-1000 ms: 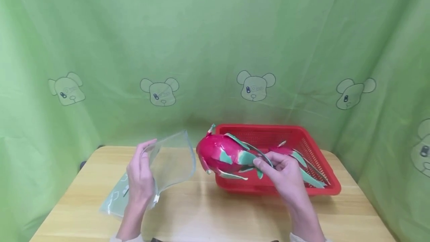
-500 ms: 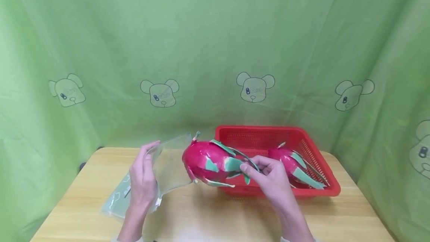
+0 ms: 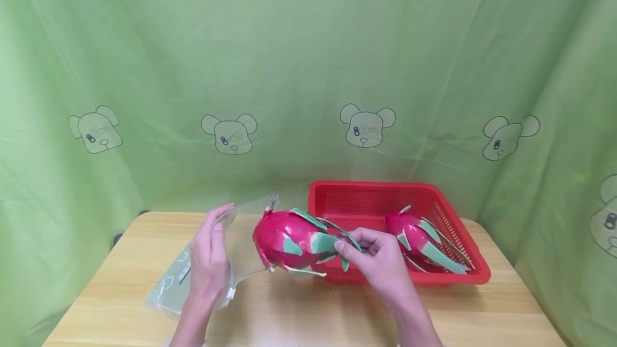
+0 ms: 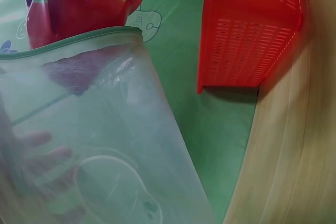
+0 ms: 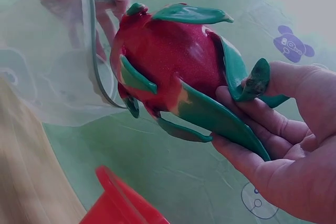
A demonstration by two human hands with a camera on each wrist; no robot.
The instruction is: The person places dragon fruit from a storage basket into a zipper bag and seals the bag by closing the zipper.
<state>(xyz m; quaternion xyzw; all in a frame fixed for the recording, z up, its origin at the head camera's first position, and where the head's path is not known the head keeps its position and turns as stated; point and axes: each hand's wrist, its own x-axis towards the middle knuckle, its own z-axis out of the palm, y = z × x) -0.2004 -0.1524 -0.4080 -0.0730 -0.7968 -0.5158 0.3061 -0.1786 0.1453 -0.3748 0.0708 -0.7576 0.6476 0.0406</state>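
Over the wooden table, just in front of the left end of the red basket, the right hand holds a dragon fruit up in the air. Its fingers are curled under and around the stem end of the fruit, gripping the green scales there, so the pink body sticks out to the left of the hand, away from the palm, with its far tip pointing at the bag. To the left, the left hand holds a clear zip bag by the rim of its mouth, fingers and thumb pinching the edge and lifting it so the opening faces the fruit; the rest of the bag trails down onto the table toward the person. The fruit's tip is right at the bag's mouth, and the left wrist view shows the fruit just beyond the green-edged rim of the bag, seen partly through the plastic. Whether the tip touches the rim cannot be told. A second dragon fruit lies inside the basket, to the right of the right hand and close behind it. A green cloth with bear prints hangs behind the table.
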